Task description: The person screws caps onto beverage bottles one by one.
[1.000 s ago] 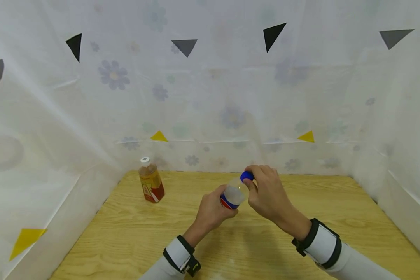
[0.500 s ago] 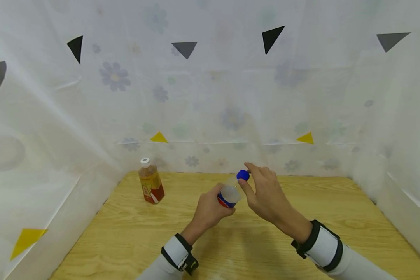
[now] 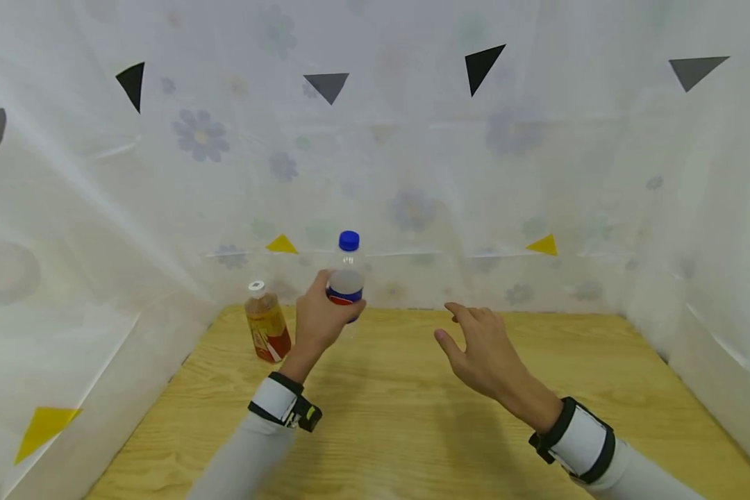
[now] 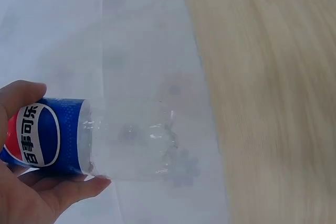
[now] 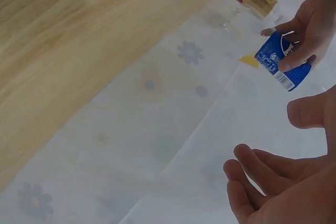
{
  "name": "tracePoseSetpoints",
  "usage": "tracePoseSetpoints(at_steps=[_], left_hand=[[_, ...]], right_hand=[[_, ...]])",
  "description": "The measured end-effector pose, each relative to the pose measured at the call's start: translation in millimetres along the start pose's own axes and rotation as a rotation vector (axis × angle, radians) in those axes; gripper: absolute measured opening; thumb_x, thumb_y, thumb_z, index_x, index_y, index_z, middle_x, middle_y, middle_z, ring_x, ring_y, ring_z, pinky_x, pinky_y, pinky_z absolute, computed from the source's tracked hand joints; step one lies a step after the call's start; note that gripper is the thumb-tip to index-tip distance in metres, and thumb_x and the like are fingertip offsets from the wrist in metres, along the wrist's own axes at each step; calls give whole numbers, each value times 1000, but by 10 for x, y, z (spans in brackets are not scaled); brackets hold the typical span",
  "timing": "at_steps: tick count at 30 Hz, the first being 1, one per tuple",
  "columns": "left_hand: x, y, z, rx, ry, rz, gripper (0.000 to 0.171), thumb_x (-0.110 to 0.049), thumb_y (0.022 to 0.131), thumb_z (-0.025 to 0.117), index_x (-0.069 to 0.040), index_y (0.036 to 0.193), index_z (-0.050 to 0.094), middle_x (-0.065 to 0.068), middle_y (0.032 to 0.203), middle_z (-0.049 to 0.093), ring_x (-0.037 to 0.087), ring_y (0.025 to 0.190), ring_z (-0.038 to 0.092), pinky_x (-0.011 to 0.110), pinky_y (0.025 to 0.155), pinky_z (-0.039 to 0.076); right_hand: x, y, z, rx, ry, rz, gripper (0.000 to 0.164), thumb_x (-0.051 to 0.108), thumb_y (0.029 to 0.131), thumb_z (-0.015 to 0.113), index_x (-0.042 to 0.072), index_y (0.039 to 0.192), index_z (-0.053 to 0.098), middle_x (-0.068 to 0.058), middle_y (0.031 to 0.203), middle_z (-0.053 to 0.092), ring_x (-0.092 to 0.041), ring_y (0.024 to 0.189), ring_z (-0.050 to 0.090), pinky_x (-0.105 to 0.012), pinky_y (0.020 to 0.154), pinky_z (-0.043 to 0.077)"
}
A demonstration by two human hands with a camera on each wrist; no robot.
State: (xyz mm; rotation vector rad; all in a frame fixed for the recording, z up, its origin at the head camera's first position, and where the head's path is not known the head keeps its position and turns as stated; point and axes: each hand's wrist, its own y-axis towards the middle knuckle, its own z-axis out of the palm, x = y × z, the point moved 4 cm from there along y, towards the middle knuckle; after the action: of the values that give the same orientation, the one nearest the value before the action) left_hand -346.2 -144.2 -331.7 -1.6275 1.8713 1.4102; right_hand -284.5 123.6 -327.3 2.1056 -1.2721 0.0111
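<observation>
My left hand [image 3: 317, 316] grips a clear plastic Pepsi bottle [image 3: 347, 280] round its blue label and holds it upright above the back of the table. The blue cap [image 3: 348, 241] sits on its neck. In the left wrist view, fingers and thumb wrap the label [image 4: 55, 135], and the see-through lower part of the bottle looks empty. My right hand [image 3: 482, 353] hovers over the table to the right, fingers loosely bent, thumb apart, holding nothing. The right wrist view shows this hand [image 5: 283, 177] well apart from the bottle.
A drink bottle [image 3: 267, 332] with a white cap and a yellow and red label stands at the back left, close beside my left hand. The wooden table [image 3: 400, 417] is enclosed by pale flowered sheeting [image 3: 375, 173] behind and at the sides.
My right hand has let go of the blue cap, which is on the bottle. My left hand has carried the bottle left and farther forward, turning it upright. The white-capped bottle stays put.
</observation>
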Motion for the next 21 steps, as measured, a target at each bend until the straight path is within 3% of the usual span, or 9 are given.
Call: tracePoseSetpoints(at_steps=[4,8,16,21], left_hand=[[224,101,-161,-112,11,-59,69,-32,81,85,-8,136,52,18,128,66,37,113,67,53,91,57],[438,91,-213,-173,-3,-123,66,-31,82,84,-6,134,52,20,127,65,39,114,66,55,94,56],[803,-90,-163,-189,32,-249,69,-33,83,83,-8,137,48,22,130,64,43,118,64,58,98,53],[924,-192,-136,-216,39,-251,72,-32,83,83,-7,140,47,23,129,65,45,116,65,59,98,53]], right_hand=[[-64,-37,40,11,-12,12,45,25,101,63,-2,137,57,-20,117,68,-41,112,60,-63,102,40],[-124,-89,71,22,-19,29,44,20,100,64,-4,136,58,-20,116,68,-42,111,61,-65,102,39],[-179,-151,110,85,-25,79,45,18,99,64,-5,137,56,-20,116,68,-43,111,59,-65,102,37],[-180,-181,118,108,-15,97,45,18,100,62,-6,137,55,-21,117,67,-43,113,59,-66,103,35]])
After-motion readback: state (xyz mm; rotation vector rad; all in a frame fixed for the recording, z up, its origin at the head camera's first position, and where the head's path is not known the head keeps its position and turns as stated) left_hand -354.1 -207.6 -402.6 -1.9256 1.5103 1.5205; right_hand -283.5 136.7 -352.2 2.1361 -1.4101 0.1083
